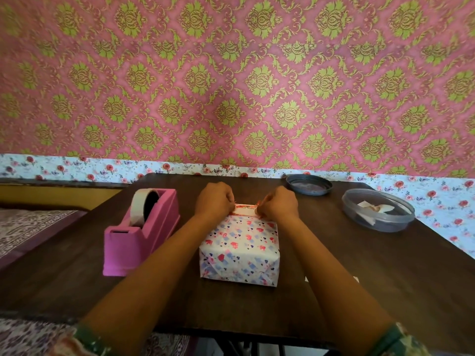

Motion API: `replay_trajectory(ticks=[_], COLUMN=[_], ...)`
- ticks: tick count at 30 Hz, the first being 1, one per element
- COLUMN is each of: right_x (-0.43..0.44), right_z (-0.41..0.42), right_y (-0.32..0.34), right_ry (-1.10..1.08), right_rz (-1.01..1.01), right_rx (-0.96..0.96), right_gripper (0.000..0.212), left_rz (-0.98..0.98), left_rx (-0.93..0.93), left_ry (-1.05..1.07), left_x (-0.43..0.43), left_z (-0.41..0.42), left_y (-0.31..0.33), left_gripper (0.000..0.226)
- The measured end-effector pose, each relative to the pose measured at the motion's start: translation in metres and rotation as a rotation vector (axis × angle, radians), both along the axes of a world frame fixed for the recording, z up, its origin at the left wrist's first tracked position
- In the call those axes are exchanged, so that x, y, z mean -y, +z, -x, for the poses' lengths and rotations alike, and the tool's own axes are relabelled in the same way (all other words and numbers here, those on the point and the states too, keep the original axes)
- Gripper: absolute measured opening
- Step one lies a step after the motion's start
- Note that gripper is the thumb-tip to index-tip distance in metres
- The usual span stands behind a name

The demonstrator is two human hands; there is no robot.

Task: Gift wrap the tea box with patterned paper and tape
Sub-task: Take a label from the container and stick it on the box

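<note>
The tea box lies in the middle of the dark wooden table, covered in white paper with red and blue hearts. Its near end is folded shut. At the far end a strip of the box shows between the paper flaps. My left hand pinches the paper at the far left corner. My right hand pinches the paper at the far right corner. A pink tape dispenser with a roll of tape stands left of the box.
A clear round container holding scraps of paper sits at the right, with its dark lid behind it. The patterned wall rises just past the table's far edge. A bed with printed cloth lies left of the table.
</note>
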State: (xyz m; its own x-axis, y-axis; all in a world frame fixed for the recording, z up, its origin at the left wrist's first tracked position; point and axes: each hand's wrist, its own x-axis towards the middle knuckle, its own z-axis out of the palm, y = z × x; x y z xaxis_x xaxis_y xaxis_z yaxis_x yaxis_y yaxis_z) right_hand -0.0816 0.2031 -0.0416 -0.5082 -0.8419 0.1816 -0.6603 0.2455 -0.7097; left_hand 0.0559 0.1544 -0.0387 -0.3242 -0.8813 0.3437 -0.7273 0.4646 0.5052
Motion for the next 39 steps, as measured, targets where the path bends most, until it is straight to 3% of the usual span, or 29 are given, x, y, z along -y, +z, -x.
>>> replay_trajectory(ticks=[2,7,9,11,13,14,16,18,20,28,32,39], right_x=[0.002,-0.008,-0.012,-0.015,-0.013,-0.012,-0.011,-0.011,-0.011,-0.006,-0.001,0.023], right_z=[-0.002,0.006,0.014,0.014,0.013,0.012,0.011,0.012,0.012,0.016,0.01,-0.025], right_y=[-0.002,-0.014,-0.021,-0.026,-0.03,-0.031,-0.034,-0.036,-0.037,-0.039,-0.02,0.008], right_ry=[0.0,-0.064,-0.062,-0.008,0.007,0.005,0.001,0.002,0.0,0.014,0.05,0.008], right_rz=[-0.01,-0.028,-0.069,-0.07,-0.071,-0.061,-0.036,-0.031,-0.029,-0.066,-0.198,-0.432], right_rx=[-0.027,-0.011,0.23,0.507,0.561,0.56,0.558,0.536,0.503,0.455,0.356,0.187], right_gripper=[0.02,0.066,0.075,0.07,0.056,0.052,0.05,0.051,0.051,0.053,0.055,0.083], left_rz=[-0.011,-0.094,-0.189,-0.332,-0.429,-0.457,-0.498,-0.481,-0.453,-0.53,-0.512,-0.499], left_rx=[0.023,-0.059,-0.147,-0.253,-0.329,-0.352,-0.338,-0.242,-0.154,-0.163,-0.196,-0.257], left_ry=[0.003,0.064,0.067,0.073,0.083,0.086,0.096,0.138,0.16,0.268,0.275,0.255], left_x=[0.001,0.011,0.014,0.017,0.019,0.02,0.02,0.023,0.027,0.039,0.041,0.041], left_z=[0.001,-0.009,-0.013,-0.013,-0.01,-0.008,-0.002,0.005,0.011,0.012,0.011,0.009], left_y=[0.0,-0.009,-0.015,-0.019,-0.018,-0.016,-0.012,-0.01,-0.012,-0.014,-0.016,-0.02], left_gripper=[0.014,0.017,0.019,0.018,0.015,0.014,0.039,0.064,0.07,0.046,0.045,0.042])
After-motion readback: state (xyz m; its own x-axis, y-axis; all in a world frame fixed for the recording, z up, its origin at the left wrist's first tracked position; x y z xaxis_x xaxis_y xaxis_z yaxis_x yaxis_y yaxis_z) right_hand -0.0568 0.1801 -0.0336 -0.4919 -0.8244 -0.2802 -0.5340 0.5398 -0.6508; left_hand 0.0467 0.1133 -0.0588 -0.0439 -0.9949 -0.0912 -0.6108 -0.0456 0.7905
